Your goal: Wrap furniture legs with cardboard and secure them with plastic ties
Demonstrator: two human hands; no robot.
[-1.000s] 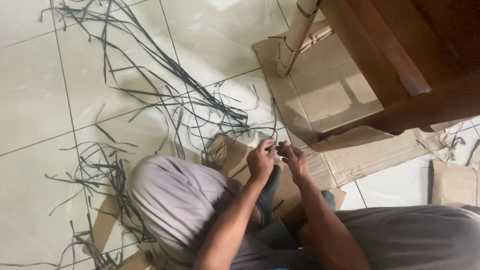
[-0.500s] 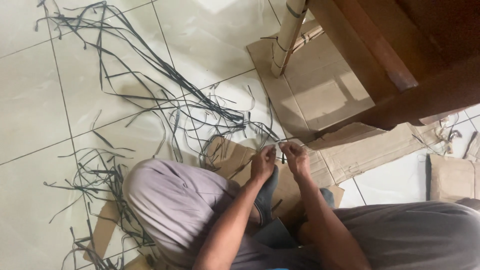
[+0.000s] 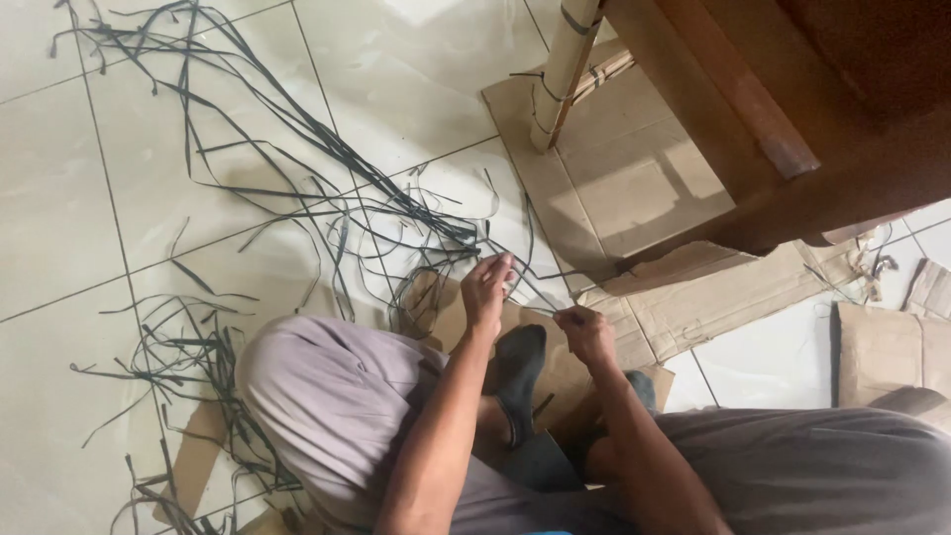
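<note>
We see dark grey strips [image 3: 297, 188] strewn over glossy off-white floor tiles [image 3: 59, 198] with thin dark grout lines. The flattened cardboard [image 3: 634, 188] is plain tan, the wooden furniture [image 3: 792, 109] reddish brown, our trousers [image 3: 327, 396] pale lilac-grey and our sock [image 3: 520, 362] dark grey.

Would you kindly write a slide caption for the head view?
Seated on tiled floor, left hand and right hand stretch a dark strip between them, beside cardboard.

Soft, even indoor light is seen, with pale glare reflected off the glossy floor tiles [image 3: 416, 89] at the far side. Faint shadows are cast under the dark strips [image 3: 297, 168]. Slight motion blur is noticed throughout.
</note>
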